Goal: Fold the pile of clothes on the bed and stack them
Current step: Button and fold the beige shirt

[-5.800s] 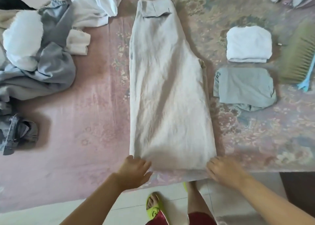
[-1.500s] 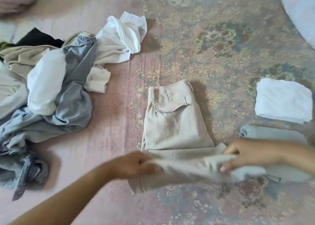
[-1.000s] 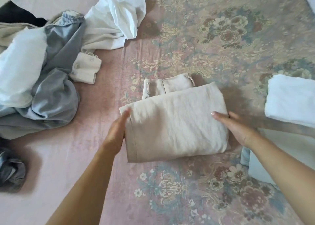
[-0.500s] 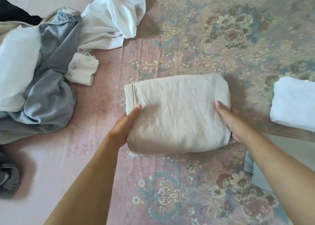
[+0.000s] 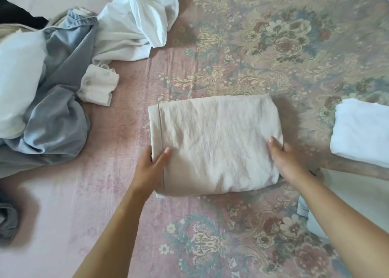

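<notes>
The left edge of a folded, beige, crumpled linen garment (image 5: 216,143) is gripped by the left hand (image 5: 150,168): the thumb lies on top of the cloth and the remaining fingers appear to be tucked under the hem, though they are hidden by the fabric. The right edge is held by the right hand (image 5: 286,161), with the thumb laid on the upper surface and the other fingers curled down round the side of the bundle. The garment is folded into a thick rectangle and is set near the middle of the pink, floral-patterned bed cover (image 5: 242,46), with both bare forearms stretched toward it from the lower edge of the view.

To the left, well apart from the bundle, a loose pile of unfolded clothes (image 5: 56,100) is heaped, made up of grey-blue, white and cream pieces; a crumpled white shirt (image 5: 136,22) is spread at its far side. To the right, a folded white cloth (image 5: 362,130) is placed at the frame's edge, and just nearer, a folded pale blue-grey garment (image 5: 345,193) is partly covered by the right forearm.
</notes>
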The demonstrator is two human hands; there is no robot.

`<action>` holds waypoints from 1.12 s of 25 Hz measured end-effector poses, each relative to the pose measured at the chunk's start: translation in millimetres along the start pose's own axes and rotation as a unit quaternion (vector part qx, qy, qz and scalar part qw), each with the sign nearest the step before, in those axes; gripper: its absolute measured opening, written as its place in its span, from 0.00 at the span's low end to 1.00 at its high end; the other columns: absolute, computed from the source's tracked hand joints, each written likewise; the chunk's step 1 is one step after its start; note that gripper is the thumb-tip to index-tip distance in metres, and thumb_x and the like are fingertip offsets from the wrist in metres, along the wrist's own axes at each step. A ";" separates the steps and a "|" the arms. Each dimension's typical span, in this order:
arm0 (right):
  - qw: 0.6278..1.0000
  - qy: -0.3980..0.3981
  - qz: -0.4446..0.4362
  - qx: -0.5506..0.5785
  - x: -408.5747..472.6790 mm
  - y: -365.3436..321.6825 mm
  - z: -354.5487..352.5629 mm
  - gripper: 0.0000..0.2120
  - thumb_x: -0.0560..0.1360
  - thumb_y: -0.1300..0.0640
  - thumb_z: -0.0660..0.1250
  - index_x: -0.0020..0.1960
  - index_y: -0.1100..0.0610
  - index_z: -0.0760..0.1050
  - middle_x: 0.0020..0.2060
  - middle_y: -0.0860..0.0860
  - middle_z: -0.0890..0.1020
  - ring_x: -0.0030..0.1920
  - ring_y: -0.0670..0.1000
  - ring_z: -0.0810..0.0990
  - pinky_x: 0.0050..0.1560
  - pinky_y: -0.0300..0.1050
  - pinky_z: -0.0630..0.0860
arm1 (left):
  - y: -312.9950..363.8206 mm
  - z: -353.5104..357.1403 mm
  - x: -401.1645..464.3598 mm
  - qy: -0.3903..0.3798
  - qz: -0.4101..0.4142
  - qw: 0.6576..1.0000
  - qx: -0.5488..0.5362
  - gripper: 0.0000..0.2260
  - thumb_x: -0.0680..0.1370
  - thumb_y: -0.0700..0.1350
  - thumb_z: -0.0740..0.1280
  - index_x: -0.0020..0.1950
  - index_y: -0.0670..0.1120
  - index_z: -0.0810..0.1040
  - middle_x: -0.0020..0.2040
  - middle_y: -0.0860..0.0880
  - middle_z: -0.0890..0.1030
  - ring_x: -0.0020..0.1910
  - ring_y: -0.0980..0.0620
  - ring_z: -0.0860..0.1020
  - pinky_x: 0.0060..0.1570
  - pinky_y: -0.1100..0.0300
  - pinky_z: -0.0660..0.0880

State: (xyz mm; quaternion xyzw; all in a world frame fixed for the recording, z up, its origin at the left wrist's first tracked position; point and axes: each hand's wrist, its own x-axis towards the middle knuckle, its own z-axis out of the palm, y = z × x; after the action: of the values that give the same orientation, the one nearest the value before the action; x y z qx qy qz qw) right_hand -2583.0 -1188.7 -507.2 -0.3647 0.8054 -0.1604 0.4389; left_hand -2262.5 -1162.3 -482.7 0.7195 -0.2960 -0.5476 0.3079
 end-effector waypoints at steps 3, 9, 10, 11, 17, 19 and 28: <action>0.986 0.157 -0.056 0.012 -15.5 -0.8 15.3 0.18 0.82 0.46 0.51 0.53 0.58 0.72 0.43 0.54 0.76 0.46 0.57 0.76 0.42 0.46 0.64 | -4.2 20.6 -3.7 0.169 0.061 0.969 0.168 0.12 0.79 0.58 0.58 0.41 0.52 0.67 0.36 0.54 0.75 0.33 0.56 0.74 0.27 0.60 0.67; 0.967 0.249 -0.050 -0.007 -28.0 7.3 25.7 0.18 0.82 0.49 0.52 0.48 0.64 0.70 0.42 0.61 0.76 0.44 0.59 0.74 0.41 0.48 0.64 | -17.5 29.7 -6.9 0.250 0.031 0.956 0.151 0.16 0.81 0.57 0.51 0.52 0.46 0.68 0.40 0.54 0.73 0.39 0.52 0.74 0.37 0.55 0.69; 0.960 0.274 -0.043 0.045 -36.1 9.6 24.9 0.16 0.82 0.49 0.53 0.47 0.62 0.69 0.42 0.59 0.75 0.42 0.56 0.72 0.40 0.45 0.62 | -22.7 25.9 -18.2 0.268 0.048 0.954 0.125 0.14 0.82 0.57 0.51 0.50 0.48 0.67 0.40 0.56 0.72 0.38 0.58 0.73 0.36 0.57 0.68; 0.953 0.286 -0.026 0.097 -46.6 13.3 25.0 0.15 0.82 0.49 0.54 0.48 0.61 0.69 0.42 0.56 0.74 0.42 0.53 0.71 0.39 0.42 0.60 | -30.0 23.0 -32.5 0.275 0.063 0.952 0.117 0.13 0.81 0.56 0.52 0.47 0.49 0.67 0.40 0.56 0.72 0.37 0.61 0.72 0.35 0.60 0.67; 0.978 0.197 -0.053 0.037 -88.3 48.6 36.7 0.12 0.78 0.53 0.64 0.40 0.60 0.75 0.39 0.57 0.72 0.42 0.52 0.70 0.43 0.41 0.61 | -76.5 21.5 -76.6 0.230 -0.010 0.973 0.027 0.05 0.78 0.49 0.64 0.48 0.48 0.74 0.46 0.51 0.77 0.45 0.60 0.75 0.44 0.62 0.71; 0.989 0.140 -0.015 0.046 -83.8 48.3 37.4 0.14 0.77 0.51 0.63 0.40 0.60 0.73 0.38 0.59 0.74 0.41 0.55 0.72 0.42 0.43 0.62 | -75.5 17.4 -73.4 0.235 -0.033 0.971 0.028 0.04 0.78 0.47 0.66 0.44 0.48 0.75 0.42 0.48 0.78 0.42 0.52 0.76 0.41 0.60 0.71; 0.960 0.267 0.022 -0.082 -96.1 32.2 43.1 0.16 0.79 0.55 0.59 0.44 0.68 0.76 0.46 0.68 0.77 0.51 0.65 0.74 0.51 0.53 0.66 | -52.4 28.0 -77.8 0.303 -0.045 0.945 0.116 0.06 0.81 0.44 0.59 0.52 0.42 0.71 0.51 0.42 0.76 0.54 0.39 0.74 0.50 0.50 0.71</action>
State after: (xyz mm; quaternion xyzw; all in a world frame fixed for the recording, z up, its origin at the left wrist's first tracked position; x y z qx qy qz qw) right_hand -2528.3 -1094.1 -493.4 -0.3256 0.9116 -0.1755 0.1795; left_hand -2302.5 -1073.0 -481.7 0.8948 -0.2172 -0.2793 0.2722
